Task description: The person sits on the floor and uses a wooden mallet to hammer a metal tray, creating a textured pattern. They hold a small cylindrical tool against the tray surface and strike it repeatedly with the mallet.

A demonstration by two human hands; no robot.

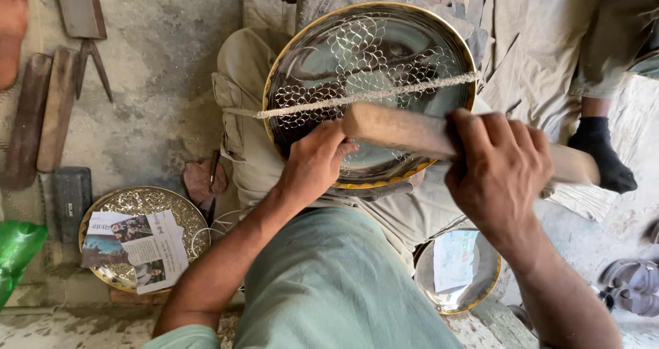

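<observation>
At the far left a green bag [15,253] lies on the floor, beside wooden sticks [42,112] and a dark block [71,199]. Next comes a gold-rimmed round tray [103,208] with printed paper [141,249] laid over it.

The person's left hand [314,165] rests at the lower left rim of the big round metal plate [316,61], which is propped tilted on the lap. Its fingers are curled together and seem to pinch something small against the plate, though what it is cannot be told. A rough cord [364,96] stretches across the plate face, running left to right and rising slightly.

The wooden mallet [395,128] lies with its long axis nearly level — its head end just beside the left hand's fingertips, its handle reaching right into the right hand [498,167]. The right hand's fingers are wrapped tight around the handle. So the plate sits above and between both hands, the left hand touching it, the right kept off by the mallet.

Lower right lies a smaller shiny dish [429,291] holding paper, and farther right another person's foot in a black sock [604,153].
</observation>
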